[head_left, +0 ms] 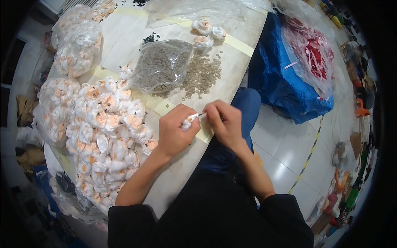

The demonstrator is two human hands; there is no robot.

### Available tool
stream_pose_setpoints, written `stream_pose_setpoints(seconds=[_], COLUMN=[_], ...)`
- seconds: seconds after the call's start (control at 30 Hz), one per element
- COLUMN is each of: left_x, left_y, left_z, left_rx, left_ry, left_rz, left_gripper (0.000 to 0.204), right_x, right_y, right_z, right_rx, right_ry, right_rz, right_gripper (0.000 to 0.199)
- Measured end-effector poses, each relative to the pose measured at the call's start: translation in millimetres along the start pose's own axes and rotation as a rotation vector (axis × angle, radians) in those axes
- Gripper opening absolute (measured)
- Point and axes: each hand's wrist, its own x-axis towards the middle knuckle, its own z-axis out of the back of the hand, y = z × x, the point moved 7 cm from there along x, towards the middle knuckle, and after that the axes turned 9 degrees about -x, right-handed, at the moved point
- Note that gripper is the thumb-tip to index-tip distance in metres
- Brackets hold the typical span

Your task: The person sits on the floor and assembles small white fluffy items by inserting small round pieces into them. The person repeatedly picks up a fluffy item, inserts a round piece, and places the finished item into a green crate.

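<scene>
Fingers of my left hand (175, 131) clamp a white fabric flower (188, 122) over the table (136, 33) edge, steadying it; my right hand (223, 120) pinches what may be its thin stem (201, 115). Finished flowers (105, 136) lie piled to the left, within reach.

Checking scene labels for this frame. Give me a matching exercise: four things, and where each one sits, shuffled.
Things:
1. loose ring-shaped beads
2. heap of white and peach fabric flowers
3. blue sack
4. single flower

Places:
A. on the floor to the right of the table
B. between the left hand and right hand
C. on the table left of the hands
D. scattered beside the clear bag of beads

Pairs: 1-D, 2-C, 3-A, 4-B
</scene>
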Motion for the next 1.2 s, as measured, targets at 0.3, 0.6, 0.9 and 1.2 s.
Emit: stream_pose_setpoints(seconds=[0.3, 0.6, 0.9, 1.2], left_x=[1, 1, 2, 2], left_y=[13, 14, 10, 8], left_z=[3, 6, 5, 1], left_rx=[-0.035, -0.080, -0.088, -0.115], left_ry=[-0.074, -0.117, -0.112, -0.074], left_rz=[0.109, -0.014, -0.046, -0.092], left_gripper=[0.013, 0.014, 0.011, 0.013], right_x=[48, 52, 15, 3], right_y=[-2, -3, -10, -9], right_z=[-4, -12, -14, -20], right_rx=[-0.531, -0.622, 0.563, 0.585], right_ry=[-0.086, -0.087, 0.217, 0.270], right_rz=[0.116, 0.130, -0.255, -0.264], right_gripper=[0.013, 0.009, 0.012, 0.012])
